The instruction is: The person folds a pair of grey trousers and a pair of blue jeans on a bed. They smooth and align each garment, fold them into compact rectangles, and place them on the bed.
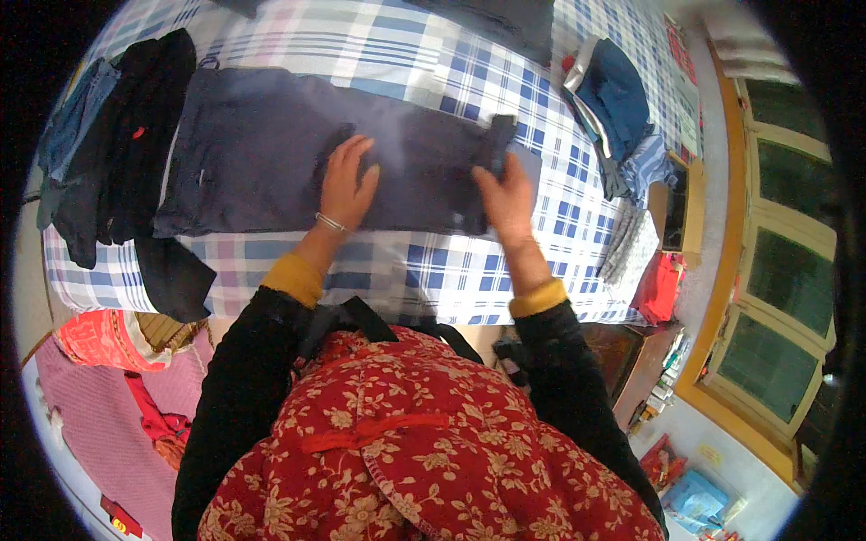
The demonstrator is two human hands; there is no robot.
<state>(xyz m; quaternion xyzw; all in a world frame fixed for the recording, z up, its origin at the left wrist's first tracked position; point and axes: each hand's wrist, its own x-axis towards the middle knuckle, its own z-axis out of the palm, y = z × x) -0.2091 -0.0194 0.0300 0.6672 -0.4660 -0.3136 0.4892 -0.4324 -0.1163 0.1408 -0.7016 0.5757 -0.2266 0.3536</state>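
Note:
A pair of dark grey trousers (264,155), or a similar long garment, is spread sideways across the checked bed sheet (379,40) in front of me. My left hand (347,181) rests on the middle of the cloth, palm down, thumb apart from the fingers and nothing held. At the garment's right end, my right hand (506,196) touches a darker strip of cloth (499,138) that stands up slightly. Blur hides whether its fingers pinch that strip.
Black clothes (139,142) and a denim garment (78,128) lie at the left. Dark blue clothing (612,95) and a striped blue cloth (646,166) lie at the right. A red bag (657,291) is beside the bed's right end, near a window (778,257).

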